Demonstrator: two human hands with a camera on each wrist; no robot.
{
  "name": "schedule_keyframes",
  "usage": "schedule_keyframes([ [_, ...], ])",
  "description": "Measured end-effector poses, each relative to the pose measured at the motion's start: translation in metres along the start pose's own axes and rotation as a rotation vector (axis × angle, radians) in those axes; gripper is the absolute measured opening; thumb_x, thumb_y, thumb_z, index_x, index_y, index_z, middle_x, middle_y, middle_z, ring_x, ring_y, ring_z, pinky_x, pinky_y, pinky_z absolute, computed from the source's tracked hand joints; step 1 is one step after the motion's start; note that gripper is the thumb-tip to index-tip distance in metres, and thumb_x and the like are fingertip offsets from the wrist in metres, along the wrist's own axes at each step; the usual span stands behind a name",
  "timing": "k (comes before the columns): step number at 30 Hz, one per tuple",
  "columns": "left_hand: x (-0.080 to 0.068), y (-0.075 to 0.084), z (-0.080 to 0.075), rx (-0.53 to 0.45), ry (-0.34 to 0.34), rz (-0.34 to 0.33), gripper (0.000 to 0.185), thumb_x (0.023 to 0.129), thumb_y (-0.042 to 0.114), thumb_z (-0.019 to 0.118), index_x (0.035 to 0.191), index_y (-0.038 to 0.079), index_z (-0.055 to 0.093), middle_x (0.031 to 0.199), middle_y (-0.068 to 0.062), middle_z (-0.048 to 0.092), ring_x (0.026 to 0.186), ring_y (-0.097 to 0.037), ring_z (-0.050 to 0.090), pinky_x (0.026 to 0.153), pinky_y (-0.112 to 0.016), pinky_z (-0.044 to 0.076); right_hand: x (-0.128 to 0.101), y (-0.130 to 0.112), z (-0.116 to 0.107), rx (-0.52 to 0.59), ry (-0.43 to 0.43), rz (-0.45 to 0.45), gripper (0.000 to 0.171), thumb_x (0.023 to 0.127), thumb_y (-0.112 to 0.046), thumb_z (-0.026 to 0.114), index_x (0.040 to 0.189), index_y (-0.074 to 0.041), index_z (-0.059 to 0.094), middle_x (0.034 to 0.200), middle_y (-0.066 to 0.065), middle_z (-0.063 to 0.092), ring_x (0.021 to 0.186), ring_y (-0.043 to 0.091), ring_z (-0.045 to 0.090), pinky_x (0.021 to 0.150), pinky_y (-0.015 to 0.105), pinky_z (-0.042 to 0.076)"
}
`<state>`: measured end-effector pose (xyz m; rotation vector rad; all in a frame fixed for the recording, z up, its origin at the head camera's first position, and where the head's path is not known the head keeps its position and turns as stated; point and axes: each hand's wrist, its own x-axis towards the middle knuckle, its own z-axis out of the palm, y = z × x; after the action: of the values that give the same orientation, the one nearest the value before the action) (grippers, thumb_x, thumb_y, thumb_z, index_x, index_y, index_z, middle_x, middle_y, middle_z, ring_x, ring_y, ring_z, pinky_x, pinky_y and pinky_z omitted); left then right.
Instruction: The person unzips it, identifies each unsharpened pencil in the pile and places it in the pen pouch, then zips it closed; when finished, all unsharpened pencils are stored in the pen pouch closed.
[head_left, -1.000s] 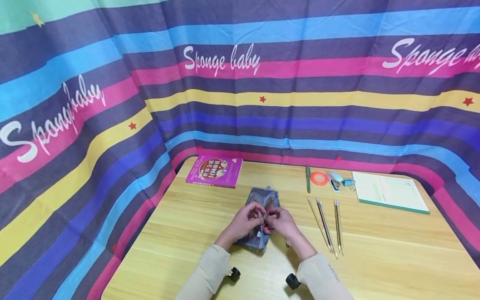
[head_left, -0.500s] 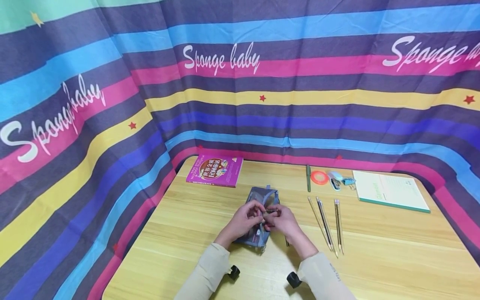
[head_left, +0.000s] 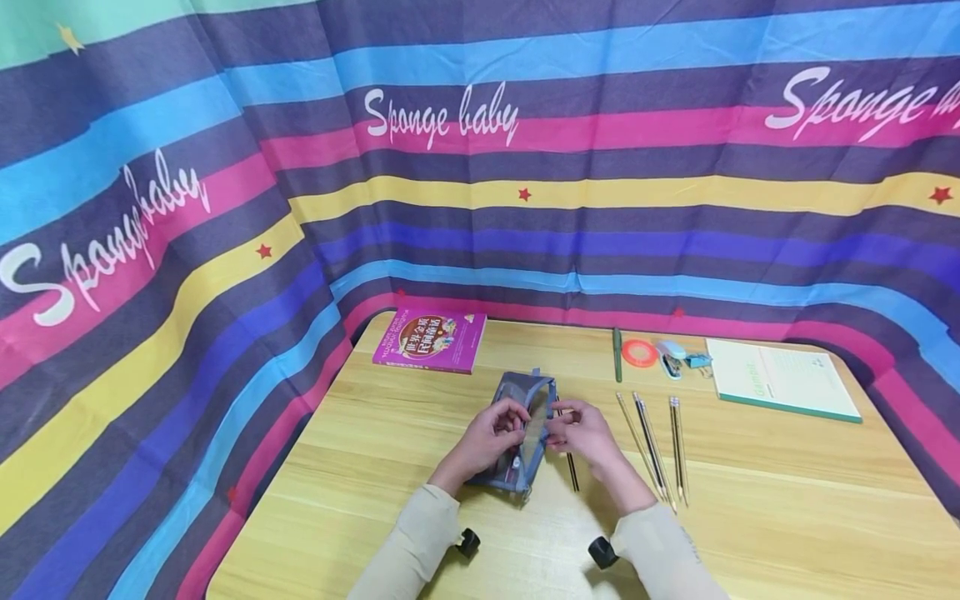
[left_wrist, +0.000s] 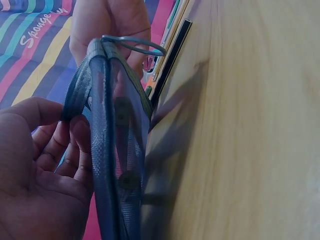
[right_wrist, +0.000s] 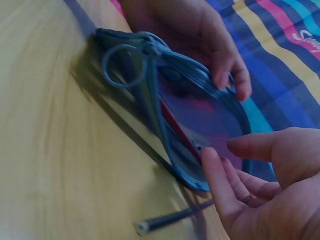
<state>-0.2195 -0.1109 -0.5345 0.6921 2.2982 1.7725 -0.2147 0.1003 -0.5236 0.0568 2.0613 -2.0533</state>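
Note:
A grey-blue mesh pencil case (head_left: 495,478) lies on the table with its zipped mouth spread apart. My left hand (head_left: 489,437) pinches the left side of that mouth between thumb and forefinger; the grip on the zip edge shows closely in the left wrist view. At the opposite edge is my right hand (head_left: 583,432), fingers loosely extended and thumb apart from them, fingertips right at the rim. In the right wrist view a narrow red strip (right_wrist: 175,125) shows inside the case. Thin dark sticks (head_left: 572,473) lie along its right side, partly hidden by the right hand.
Several pencils (head_left: 651,450) lie right of the hands. Behind them are a green pen (head_left: 617,356), orange tape roll (head_left: 639,352), small stapler (head_left: 670,360), blue binder clip (head_left: 698,361) and notebook (head_left: 783,379). A purple book (head_left: 431,342) lies back left. Striped curtain (head_left: 525,242) surrounds the table.
My right hand has drawn away from the left toward the right, and the case's mouth has widened. The left hand keeps its pinch in nearly the same place.

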Motion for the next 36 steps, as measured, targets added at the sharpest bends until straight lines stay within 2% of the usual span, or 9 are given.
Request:
schedule_keyframes([
  [7, 0.0, 0.0, 0.0, -0.005, 0.013, -0.005, 0.02, 0.095, -0.004, 0.063, 0.114, 0.0, 0.063, 0.09, -0.005, 0.056, 0.076, -0.009, 0.055, 0.068, -0.02, 0.049, 0.0, -0.006, -0.017, -0.014, 0.028, 0.004, 0.049, 0.096, 0.002, 0.065, 0.14, 0.011, 0.048, 0.107, 0.022, 0.065, 0.077, 0.029, 0.073, 0.08, 0.045, 0.064],
  [13, 0.0, 0.0, -0.001, -0.01, 0.019, -0.023, 0.02, 0.094, -0.003, 0.065, 0.114, 0.002, 0.064, 0.09, -0.003, 0.056, 0.077, -0.01, 0.055, 0.069, -0.02, 0.049, -0.002, -0.01, -0.024, -0.05, 0.064, 0.002, 0.049, 0.096, 0.001, 0.065, 0.142, 0.01, 0.048, 0.111, 0.024, 0.063, 0.079, 0.029, 0.072, 0.079, 0.043, 0.064],
  [18, -0.001, 0.0, -0.003, -0.002, 0.028, -0.018, 0.02, 0.093, -0.002, 0.066, 0.113, 0.002, 0.064, 0.09, -0.004, 0.056, 0.078, -0.011, 0.055, 0.07, -0.02, 0.049, -0.003, -0.006, -0.028, -0.078, 0.073, 0.003, 0.05, 0.095, 0.002, 0.066, 0.141, 0.01, 0.049, 0.108, 0.024, 0.066, 0.076, 0.026, 0.07, 0.079, 0.043, 0.064],
  [26, -0.002, 0.001, -0.006, 0.03, 0.046, -0.016, 0.02, 0.093, -0.003, 0.066, 0.111, 0.005, 0.065, 0.089, -0.003, 0.057, 0.08, -0.011, 0.055, 0.072, -0.02, 0.048, 0.0, 0.003, -0.029, -0.103, 0.101, 0.031, 0.049, 0.093, 0.002, 0.068, 0.14, 0.007, 0.052, 0.104, 0.016, 0.066, 0.08, 0.027, 0.069, 0.079, 0.042, 0.063],
  [36, -0.004, -0.001, -0.01, 0.01, 0.053, -0.031, 0.02, 0.093, -0.003, 0.065, 0.113, 0.004, 0.065, 0.09, -0.003, 0.057, 0.08, -0.011, 0.056, 0.072, -0.021, 0.049, 0.0, 0.009, -0.027, -0.12, 0.115, 0.033, 0.049, 0.091, 0.004, 0.07, 0.137, 0.007, 0.054, 0.104, 0.014, 0.06, 0.077, 0.023, 0.066, 0.074, 0.039, 0.063],
])
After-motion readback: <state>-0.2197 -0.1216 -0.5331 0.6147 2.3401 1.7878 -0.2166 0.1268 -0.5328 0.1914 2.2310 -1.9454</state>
